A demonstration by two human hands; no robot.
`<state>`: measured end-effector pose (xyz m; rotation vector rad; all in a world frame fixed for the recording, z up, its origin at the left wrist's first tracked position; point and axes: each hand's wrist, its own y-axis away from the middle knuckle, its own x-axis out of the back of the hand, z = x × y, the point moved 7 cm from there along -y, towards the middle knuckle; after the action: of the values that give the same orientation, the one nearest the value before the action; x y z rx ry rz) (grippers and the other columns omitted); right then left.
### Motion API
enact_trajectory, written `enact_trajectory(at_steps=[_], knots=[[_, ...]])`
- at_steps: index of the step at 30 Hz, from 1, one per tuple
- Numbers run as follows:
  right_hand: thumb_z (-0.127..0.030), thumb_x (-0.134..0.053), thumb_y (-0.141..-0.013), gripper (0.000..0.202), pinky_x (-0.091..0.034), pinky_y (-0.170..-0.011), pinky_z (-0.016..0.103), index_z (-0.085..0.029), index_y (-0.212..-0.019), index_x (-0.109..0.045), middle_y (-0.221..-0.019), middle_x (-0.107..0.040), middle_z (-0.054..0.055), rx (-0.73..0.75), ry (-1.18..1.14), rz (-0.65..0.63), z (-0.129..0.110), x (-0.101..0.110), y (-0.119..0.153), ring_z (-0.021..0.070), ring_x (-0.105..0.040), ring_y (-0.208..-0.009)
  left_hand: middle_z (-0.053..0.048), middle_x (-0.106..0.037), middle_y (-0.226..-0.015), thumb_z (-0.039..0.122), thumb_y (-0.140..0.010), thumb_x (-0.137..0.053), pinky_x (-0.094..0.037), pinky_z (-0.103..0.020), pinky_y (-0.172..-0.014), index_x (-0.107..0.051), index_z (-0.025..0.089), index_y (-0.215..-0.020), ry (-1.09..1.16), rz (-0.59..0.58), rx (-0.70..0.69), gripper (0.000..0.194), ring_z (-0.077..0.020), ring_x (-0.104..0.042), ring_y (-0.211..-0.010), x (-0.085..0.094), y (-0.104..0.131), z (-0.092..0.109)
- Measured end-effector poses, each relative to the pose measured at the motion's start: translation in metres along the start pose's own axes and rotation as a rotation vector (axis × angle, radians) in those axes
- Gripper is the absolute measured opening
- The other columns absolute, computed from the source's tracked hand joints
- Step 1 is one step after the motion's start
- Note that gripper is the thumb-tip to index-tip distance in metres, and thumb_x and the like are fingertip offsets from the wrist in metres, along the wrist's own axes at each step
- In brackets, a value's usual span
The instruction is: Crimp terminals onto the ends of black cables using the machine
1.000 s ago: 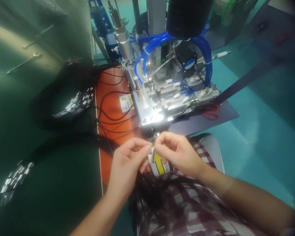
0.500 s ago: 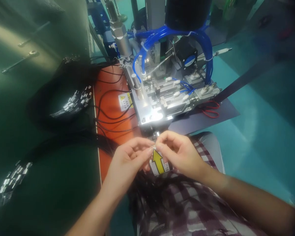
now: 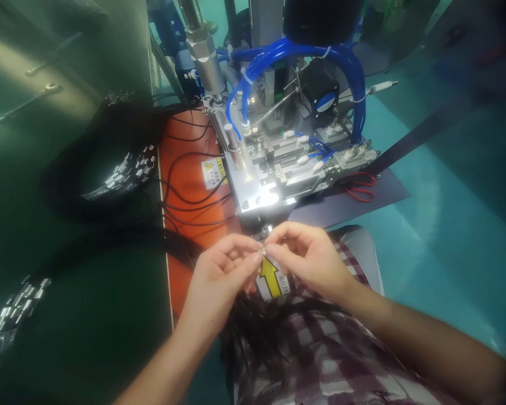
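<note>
My left hand (image 3: 223,267) is closed in a pinch, thumb against forefinger, on a thin wire (image 3: 261,249) with a light-coloured end. Its fingertips meet those of my right hand (image 3: 303,256), which pinches the same spot; how much each holds is hidden. Just below the fingertips shows a white label with a yellow arrow (image 3: 270,277). Black cables (image 3: 257,332) hang below my left hand and lie across my lap. Right beyond my hands is the front of a metal machine (image 3: 261,199) with pneumatic cylinders.
Blue air hoses (image 3: 295,52) arch over the machine. Thin black cables cross the orange board (image 3: 185,169), which carries a warning label (image 3: 213,173). On the dark green table at left lie cable bundles (image 3: 109,225) with shiny metal ends (image 3: 21,306). A red wire loop (image 3: 361,188) sits at right.
My right fingertips have shifted slightly left, closer to the left ones. Both hands remain pinched at the same place. The view has moved a little.
</note>
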<state>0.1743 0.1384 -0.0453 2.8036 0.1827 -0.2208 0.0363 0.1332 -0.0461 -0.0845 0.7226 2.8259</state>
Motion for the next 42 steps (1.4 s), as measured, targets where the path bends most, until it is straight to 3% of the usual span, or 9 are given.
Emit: enact_trajectory(at_steps=[10,21,25,29,36,40,42], knots=[[-0.023,-0.075,-0.074,0.013,-0.033,-0.036,0.017,-0.015,-0.074,-0.065,-0.048,-0.054,-0.008,-0.122,-0.208,-0.04,0.008,-0.003,0.001,0.0032,-0.042,-0.036,0.005,-0.057,-0.06,0.028,-0.084,-0.067,-0.042,-0.02,-0.05,-0.061,0.017,-0.09,0.153,-0.042,-0.023,0.014,-0.0045,-0.045,-0.046,-0.007,0.002,0.001],[-0.029,-0.076,-0.071,0.021,-0.035,-0.038,0.017,-0.014,-0.068,-0.062,-0.048,-0.054,-0.007,-0.148,-0.23,-0.091,0.008,-0.007,0.002,0.0039,-0.044,-0.038,0.006,-0.052,-0.057,0.029,-0.085,-0.064,-0.04,-0.02,-0.052,-0.064,0.018,-0.096,0.101,-0.078,-0.02,0.016,-0.0044,-0.043,-0.046,-0.009,0.003,0.002],[-0.023,-0.07,-0.075,0.014,-0.033,-0.037,0.017,-0.015,-0.069,-0.06,-0.05,-0.055,-0.007,-0.138,-0.156,-0.082,0.007,-0.007,0.004,0.0036,-0.043,-0.037,0.008,-0.049,-0.051,0.031,-0.086,-0.064,-0.039,-0.019,-0.052,-0.059,0.02,-0.09,0.099,-0.112,-0.01,0.013,-0.0026,-0.038,-0.041,-0.011,0.004,-0.001],[-0.018,-0.065,-0.079,0.011,-0.034,-0.037,0.017,-0.016,-0.071,-0.058,-0.055,-0.054,-0.007,-0.075,-0.032,-0.057,0.003,-0.005,0.008,0.0035,-0.042,-0.039,0.009,-0.045,-0.042,0.038,-0.085,-0.066,-0.035,-0.018,-0.047,-0.057,0.021,-0.087,0.0,-0.021,0.01,0.019,-0.0043,-0.038,-0.038,-0.005,0.006,-0.005],[-0.018,-0.058,-0.085,0.01,-0.038,-0.05,0.021,-0.017,-0.075,-0.06,-0.064,-0.054,-0.003,0.196,0.35,0.008,-0.011,0.0,0.016,0.0081,-0.047,-0.055,0.004,-0.06,-0.063,0.035,-0.082,-0.068,-0.038,-0.015,-0.049,-0.061,0.019,-0.079,-0.242,0.133,-0.129,0.018,-0.0055,-0.051,-0.052,-0.001,0.012,0.007],[-0.022,-0.058,-0.086,0.01,-0.038,-0.046,0.02,-0.018,-0.078,-0.059,-0.062,-0.053,-0.005,0.106,0.197,-0.002,0.002,0.002,0.011,0.0074,-0.046,-0.05,0.008,-0.045,-0.046,0.04,-0.082,-0.067,-0.037,-0.017,-0.046,-0.059,0.018,-0.075,-0.105,0.052,-0.01,0.025,-0.005,-0.041,-0.042,-0.002,0.007,-0.004],[-0.023,-0.059,-0.086,0.006,-0.037,-0.042,0.019,-0.018,-0.084,-0.061,-0.063,-0.055,-0.005,0.089,0.17,0.03,0.004,0.006,0.009,0.0067,-0.046,-0.046,0.009,-0.041,-0.043,0.04,-0.082,-0.067,-0.042,-0.02,-0.05,-0.057,0.018,-0.074,-0.035,0.028,0.018,0.025,-0.0069,-0.043,-0.042,-0.001,0.004,-0.007]])
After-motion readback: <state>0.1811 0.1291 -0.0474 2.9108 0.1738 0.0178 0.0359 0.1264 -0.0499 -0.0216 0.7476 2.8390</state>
